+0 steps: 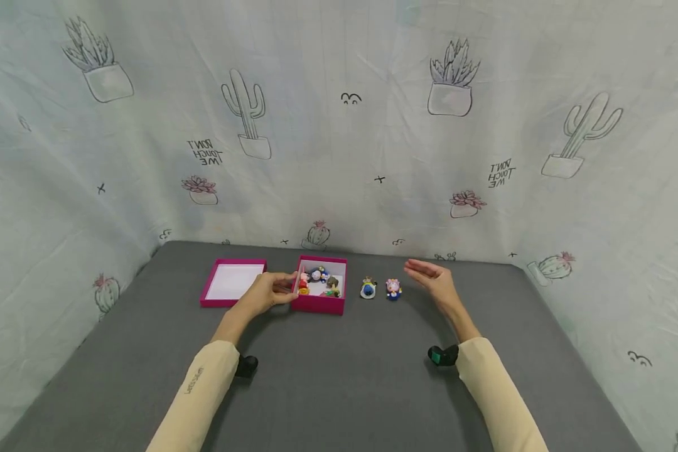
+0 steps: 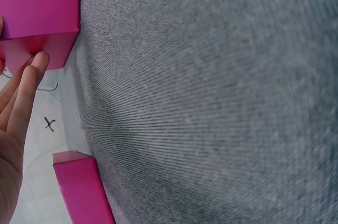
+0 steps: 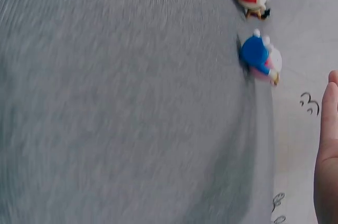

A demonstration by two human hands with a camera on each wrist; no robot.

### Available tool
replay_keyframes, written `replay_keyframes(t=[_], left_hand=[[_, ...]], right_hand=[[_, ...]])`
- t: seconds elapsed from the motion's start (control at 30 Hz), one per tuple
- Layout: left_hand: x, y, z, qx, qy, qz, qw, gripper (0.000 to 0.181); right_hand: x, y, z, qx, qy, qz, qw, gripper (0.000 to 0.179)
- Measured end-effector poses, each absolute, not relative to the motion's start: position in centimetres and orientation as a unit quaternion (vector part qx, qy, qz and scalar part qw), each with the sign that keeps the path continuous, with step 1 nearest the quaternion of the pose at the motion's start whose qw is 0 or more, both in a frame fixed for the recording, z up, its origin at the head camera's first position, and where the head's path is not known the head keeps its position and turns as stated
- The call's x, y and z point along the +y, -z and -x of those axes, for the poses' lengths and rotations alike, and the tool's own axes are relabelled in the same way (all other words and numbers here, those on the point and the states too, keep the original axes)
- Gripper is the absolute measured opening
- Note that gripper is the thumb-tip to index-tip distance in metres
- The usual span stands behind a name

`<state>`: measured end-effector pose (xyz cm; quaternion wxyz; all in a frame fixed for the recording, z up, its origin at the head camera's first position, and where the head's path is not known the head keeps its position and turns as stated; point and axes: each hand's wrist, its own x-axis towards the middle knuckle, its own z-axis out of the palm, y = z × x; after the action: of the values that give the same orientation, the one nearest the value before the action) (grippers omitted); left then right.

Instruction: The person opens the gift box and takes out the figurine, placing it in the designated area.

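Note:
A magenta box [image 1: 318, 304] with a white inside stands at the back, holding several small figurines [image 1: 319, 274]. My left hand [image 1: 268, 294] grips its left side, with fingertips [image 2: 40, 61] against the outer wall and the thumb by the top edge at the front corner. Right of the box, a blue-and-white figurine [image 1: 368, 288] and a pink-headed figurine in blue [image 1: 393, 289] stand on the grey cloth. My right hand [image 1: 436, 284] is raised just right of the pink-headed one, fingers extended, holding nothing. In the right wrist view, only part of that hand [image 3: 328, 145] shows.
The magenta lid [image 1: 234, 282], white side up, lies left of the box, beneath and beside my left hand. Grey cloth [image 1: 339, 383] covers the table. A pale curtain [image 1: 328, 125] printed with cacti hangs close behind the back edge.

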<state>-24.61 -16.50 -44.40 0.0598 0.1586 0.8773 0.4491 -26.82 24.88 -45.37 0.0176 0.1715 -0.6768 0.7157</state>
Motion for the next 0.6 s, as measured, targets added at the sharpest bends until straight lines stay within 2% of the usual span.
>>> replay_keyframes(t=[0.6], left_hand=[[-16.5, 44.3, 24.5, 0.875, -0.453, -0.165, 0.053, 0.055]], right_hand=[[18.2, 42.6, 28.8, -0.672, -0.713, -0.191, -0.068, 0.042]])
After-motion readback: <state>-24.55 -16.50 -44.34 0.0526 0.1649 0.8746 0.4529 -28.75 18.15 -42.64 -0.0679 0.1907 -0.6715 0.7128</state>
